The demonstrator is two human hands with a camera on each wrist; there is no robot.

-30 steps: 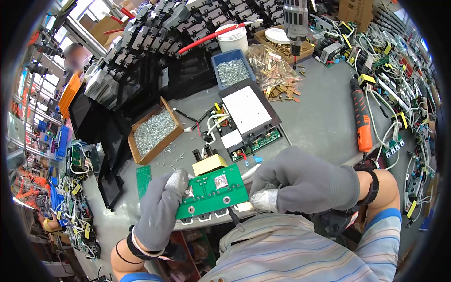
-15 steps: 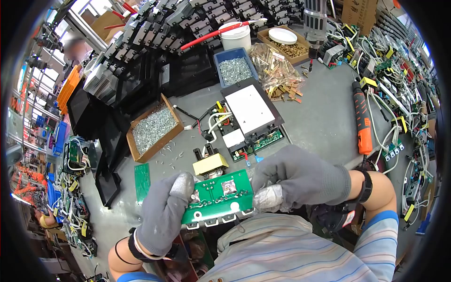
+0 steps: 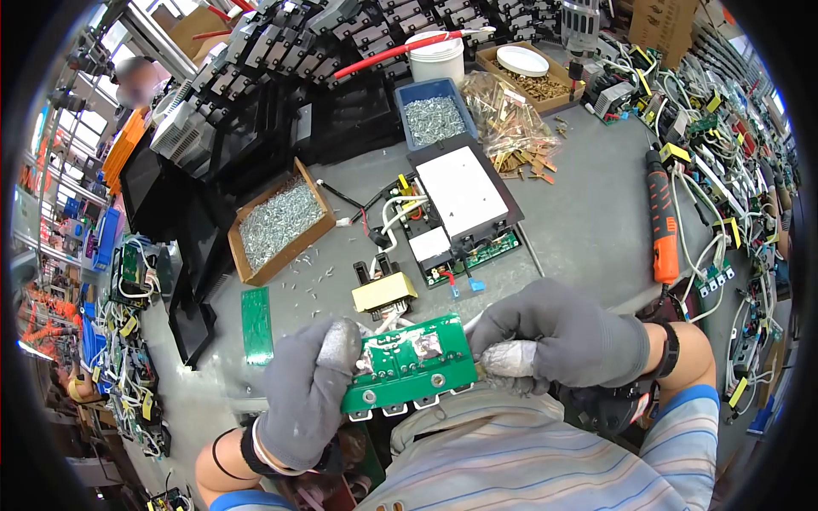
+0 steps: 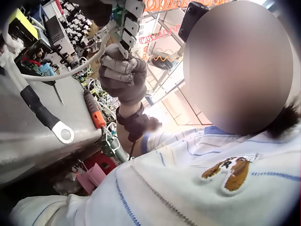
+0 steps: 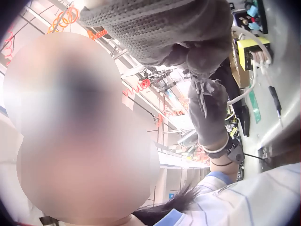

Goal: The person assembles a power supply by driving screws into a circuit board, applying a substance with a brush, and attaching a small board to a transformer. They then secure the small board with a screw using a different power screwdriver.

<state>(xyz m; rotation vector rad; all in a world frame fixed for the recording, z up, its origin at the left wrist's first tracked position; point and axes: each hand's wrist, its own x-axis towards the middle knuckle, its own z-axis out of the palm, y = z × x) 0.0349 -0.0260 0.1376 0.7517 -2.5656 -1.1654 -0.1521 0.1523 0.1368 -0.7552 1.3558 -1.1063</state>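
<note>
A green circuit board (image 3: 409,368) is held up in front of the person's body, solder side facing the head camera. My gloved left hand (image 3: 308,387) grips its left end, thumb over the face. At the right end, my gloved right hand (image 3: 567,336) pinches the board's edge between thumb and curled fingers. Metal tabs (image 4: 130,29) project from the board's lower edge in the left wrist view. Just beyond the board lies a yellow transformer (image 3: 383,292) with white leads. A white cable ends in a ring terminal (image 4: 63,133) beside the table edge.
Behind the transformer sits an assembly with a white-topped cover (image 3: 462,192). Screws fill a cardboard tray (image 3: 319,228) and a blue bin (image 3: 399,106). An orange power screwdriver (image 3: 662,221) lies right, near piled wired boards (image 3: 720,170). Another green board (image 3: 256,326) lies left.
Both hands have brought the board slightly toward the body and to the right, keeping hold of its ends. The head view has shifted a little.
</note>
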